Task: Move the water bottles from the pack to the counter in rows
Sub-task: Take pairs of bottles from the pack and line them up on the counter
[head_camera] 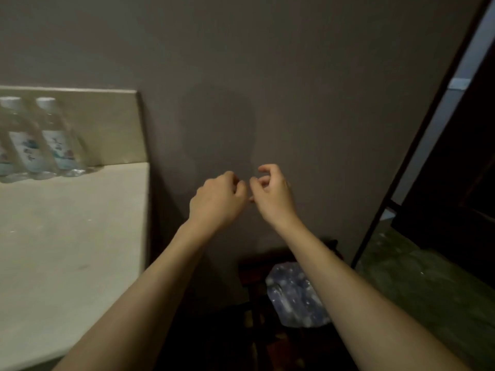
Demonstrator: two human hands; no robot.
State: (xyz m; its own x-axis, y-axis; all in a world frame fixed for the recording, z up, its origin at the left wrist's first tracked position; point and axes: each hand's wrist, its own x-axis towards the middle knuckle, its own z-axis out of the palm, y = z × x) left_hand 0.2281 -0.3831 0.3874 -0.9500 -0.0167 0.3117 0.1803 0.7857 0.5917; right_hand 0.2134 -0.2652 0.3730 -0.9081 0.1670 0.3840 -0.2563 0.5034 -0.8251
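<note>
Clear water bottles (57, 137) with white caps and pale labels stand in a row at the back of the pale counter (72, 236) on the left, against its backsplash. The plastic-wrapped pack (294, 295) lies low on the dark floor, below my right forearm. My left hand (217, 199) and my right hand (273, 194) are raised side by side in front of the grey wall, well above the pack. Both have loosely curled fingers and hold nothing; their fingertips almost touch.
A grey wall (267, 76) fills the middle. A dark frame edge (417, 140) runs diagonally on the right, with a greenish surface (417, 277) beyond it. The counter's right edge ends just left of my left arm.
</note>
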